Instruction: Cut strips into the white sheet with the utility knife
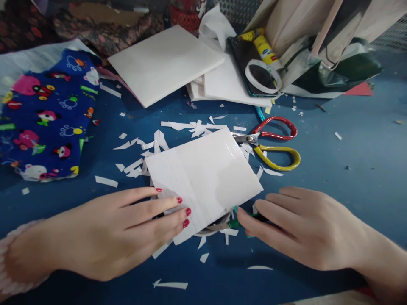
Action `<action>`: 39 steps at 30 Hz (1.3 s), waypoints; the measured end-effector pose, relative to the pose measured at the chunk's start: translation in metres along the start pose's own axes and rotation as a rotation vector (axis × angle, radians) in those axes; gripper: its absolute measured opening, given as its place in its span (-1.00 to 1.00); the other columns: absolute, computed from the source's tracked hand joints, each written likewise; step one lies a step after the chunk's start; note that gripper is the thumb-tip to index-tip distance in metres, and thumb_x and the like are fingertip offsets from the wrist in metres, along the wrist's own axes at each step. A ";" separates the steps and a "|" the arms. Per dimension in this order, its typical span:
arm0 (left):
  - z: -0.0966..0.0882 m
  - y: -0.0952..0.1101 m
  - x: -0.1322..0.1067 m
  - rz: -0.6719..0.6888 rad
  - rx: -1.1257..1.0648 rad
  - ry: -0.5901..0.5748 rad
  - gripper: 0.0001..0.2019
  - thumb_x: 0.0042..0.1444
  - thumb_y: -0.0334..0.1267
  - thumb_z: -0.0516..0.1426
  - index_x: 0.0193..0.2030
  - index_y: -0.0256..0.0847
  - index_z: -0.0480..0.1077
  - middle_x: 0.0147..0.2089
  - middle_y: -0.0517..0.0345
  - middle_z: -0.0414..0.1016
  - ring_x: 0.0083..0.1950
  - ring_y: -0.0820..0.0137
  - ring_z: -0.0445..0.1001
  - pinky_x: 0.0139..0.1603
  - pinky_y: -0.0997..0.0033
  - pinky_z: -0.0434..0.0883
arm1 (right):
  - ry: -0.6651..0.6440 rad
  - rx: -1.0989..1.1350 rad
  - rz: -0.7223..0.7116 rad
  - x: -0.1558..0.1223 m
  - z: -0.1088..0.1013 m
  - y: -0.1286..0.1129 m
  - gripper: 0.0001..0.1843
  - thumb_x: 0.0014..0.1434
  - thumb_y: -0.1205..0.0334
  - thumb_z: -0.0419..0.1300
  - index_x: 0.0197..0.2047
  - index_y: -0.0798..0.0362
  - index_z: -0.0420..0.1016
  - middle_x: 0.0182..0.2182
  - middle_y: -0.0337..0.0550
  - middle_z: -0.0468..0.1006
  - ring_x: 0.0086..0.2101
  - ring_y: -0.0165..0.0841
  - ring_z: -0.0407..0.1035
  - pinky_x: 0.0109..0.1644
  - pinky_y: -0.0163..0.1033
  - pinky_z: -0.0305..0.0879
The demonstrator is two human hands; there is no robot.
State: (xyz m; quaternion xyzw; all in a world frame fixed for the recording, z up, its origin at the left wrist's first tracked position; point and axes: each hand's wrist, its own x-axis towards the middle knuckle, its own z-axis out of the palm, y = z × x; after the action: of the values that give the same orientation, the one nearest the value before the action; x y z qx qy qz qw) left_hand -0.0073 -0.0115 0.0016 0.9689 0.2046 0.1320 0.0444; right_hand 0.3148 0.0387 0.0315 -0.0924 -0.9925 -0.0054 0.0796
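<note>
A white card booklet (210, 169), glossy on its right part, lies tilted in the middle of the blue table. My left hand (111, 231) rests on its lower left corner with fingers stretched out flat; the thumb is not clearly visible. At the lower right edge, my right hand (302, 228) is closed with its fingers curled around a green-handled knife (234, 223). Its grey blade points left, partly under the card's edge. Beyond the card's right corner lie scissors (254, 139) with one red and one yellow handle. Paper scraps (132, 167) surround the card.
A blue patterned cloth (51, 123) lies at the left. Behind are a white board stack (165, 63), a phone (244, 59) with a white tape ring (248, 76) on it, a yellow glue stick (265, 48) and a bag (292, 25). A further scrap (171, 285) lies in front.
</note>
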 end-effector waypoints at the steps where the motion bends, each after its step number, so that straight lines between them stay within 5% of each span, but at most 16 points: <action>1: 0.001 0.000 -0.001 -0.001 0.002 0.004 -0.53 0.46 -0.40 -0.24 0.12 -0.17 0.47 0.15 0.27 0.56 0.16 0.34 0.43 0.25 0.31 0.27 | 0.000 0.003 0.000 0.000 0.000 0.000 -0.82 0.38 0.39 0.05 -0.02 0.19 0.44 -0.49 -0.25 0.39 -0.52 -0.39 0.12 -0.44 -0.17 -0.07; 21: -0.001 0.000 0.000 -0.003 0.008 0.025 -0.53 0.44 -0.43 -0.23 0.08 -0.14 0.49 0.14 0.27 0.56 0.14 0.33 0.46 0.08 0.28 0.36 | -0.003 0.014 0.007 -0.001 0.001 0.000 -0.83 0.39 0.38 0.05 -0.02 0.17 0.43 -0.50 -0.27 0.37 -0.52 -0.40 0.11 -0.45 -0.17 -0.07; 39: -0.002 0.000 0.001 -0.003 0.011 0.032 -0.54 0.45 -0.42 -0.23 0.10 -0.16 0.47 0.13 0.29 0.57 0.13 0.36 0.47 0.16 0.33 0.35 | -0.008 -0.006 0.017 0.001 0.000 -0.001 -0.80 0.39 0.40 0.02 -0.01 0.17 0.43 -0.50 -0.26 0.40 -0.53 -0.38 0.13 -0.44 -0.16 -0.05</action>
State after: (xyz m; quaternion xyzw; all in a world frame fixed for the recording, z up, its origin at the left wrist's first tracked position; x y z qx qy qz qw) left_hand -0.0070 -0.0113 0.0033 0.9666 0.2076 0.1462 0.0361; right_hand 0.3138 0.0380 0.0316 -0.1009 -0.9920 -0.0072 0.0754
